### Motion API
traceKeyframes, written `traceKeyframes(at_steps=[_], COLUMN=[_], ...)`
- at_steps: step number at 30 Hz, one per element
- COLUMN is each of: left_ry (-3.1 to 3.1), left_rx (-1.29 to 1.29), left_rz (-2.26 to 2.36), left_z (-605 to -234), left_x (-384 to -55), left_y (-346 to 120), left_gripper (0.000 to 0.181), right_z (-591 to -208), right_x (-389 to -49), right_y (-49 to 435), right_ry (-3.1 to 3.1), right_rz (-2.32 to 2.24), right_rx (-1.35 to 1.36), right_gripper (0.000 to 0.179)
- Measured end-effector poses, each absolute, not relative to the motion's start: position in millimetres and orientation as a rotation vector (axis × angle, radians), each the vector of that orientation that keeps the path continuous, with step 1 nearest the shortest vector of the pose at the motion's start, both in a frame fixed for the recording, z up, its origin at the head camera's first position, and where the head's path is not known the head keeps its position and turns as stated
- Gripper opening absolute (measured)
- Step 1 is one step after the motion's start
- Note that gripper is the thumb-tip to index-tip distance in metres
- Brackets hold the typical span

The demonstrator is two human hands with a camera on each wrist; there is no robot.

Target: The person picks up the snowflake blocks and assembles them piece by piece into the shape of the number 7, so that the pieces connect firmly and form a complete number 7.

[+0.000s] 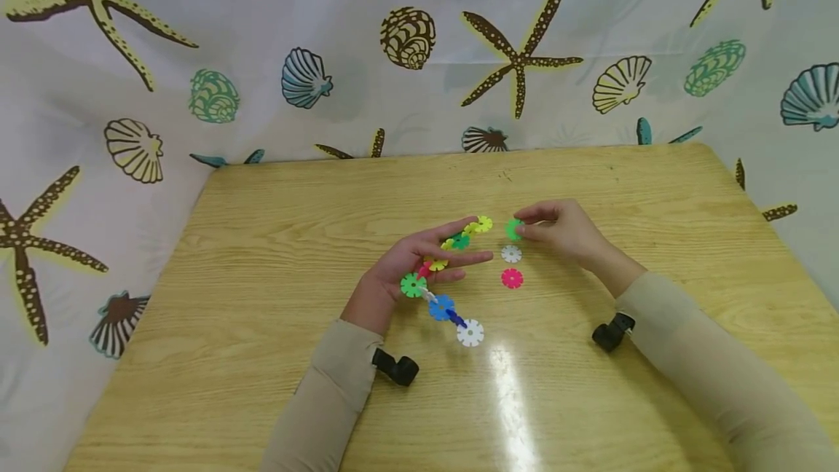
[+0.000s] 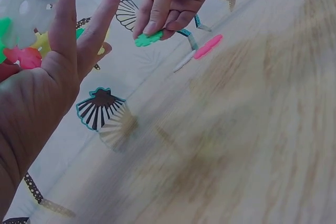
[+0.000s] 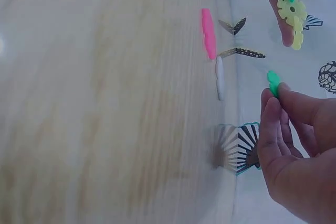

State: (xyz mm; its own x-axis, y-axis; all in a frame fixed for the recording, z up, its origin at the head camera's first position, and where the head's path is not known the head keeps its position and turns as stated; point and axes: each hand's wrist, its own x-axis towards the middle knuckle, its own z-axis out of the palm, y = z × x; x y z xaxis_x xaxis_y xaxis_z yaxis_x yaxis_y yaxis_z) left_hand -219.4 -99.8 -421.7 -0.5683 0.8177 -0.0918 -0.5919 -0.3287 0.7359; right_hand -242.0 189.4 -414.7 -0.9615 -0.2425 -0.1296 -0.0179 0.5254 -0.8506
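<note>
My left hand (image 1: 409, 257) holds a chain of interlocking notched plastic discs, its fingers spread and the chain running among them. The chain's far end is a yellow disc (image 1: 483, 223); its near end, a white disc (image 1: 470, 333), sticks out past a blue disc (image 1: 441, 307). Blue and white pieces also show in the left wrist view. Facing it, my right hand (image 1: 564, 231) pinches a loose green disc (image 3: 273, 82) between thumb and fingertips, apart from the chain. The left thumb's contact with the chain is partly hidden.
On the wooden table (image 1: 295, 202), a loose white disc (image 1: 511, 253) and a pink disc (image 1: 513, 278) lie just below the right hand. A patterned cloth (image 1: 249, 20) hangs behind the table. Black cameras (image 1: 396, 368) are strapped to both wrists.
</note>
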Motion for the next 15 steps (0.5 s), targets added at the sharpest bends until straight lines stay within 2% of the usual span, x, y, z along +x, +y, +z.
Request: traceKeyframes(at_steps=[15], left_ry=[0.876], left_rx=[0.381], left_rz=[1.987], left_z=[-422], left_x=[-218], left_y=[-100], left_gripper=[0.063], right_z=[-407], right_x=[-247], right_y=[173], right_ry=[2.323], right_rz=[-1.676], right_rx=[-0.209], right_gripper=[0.036])
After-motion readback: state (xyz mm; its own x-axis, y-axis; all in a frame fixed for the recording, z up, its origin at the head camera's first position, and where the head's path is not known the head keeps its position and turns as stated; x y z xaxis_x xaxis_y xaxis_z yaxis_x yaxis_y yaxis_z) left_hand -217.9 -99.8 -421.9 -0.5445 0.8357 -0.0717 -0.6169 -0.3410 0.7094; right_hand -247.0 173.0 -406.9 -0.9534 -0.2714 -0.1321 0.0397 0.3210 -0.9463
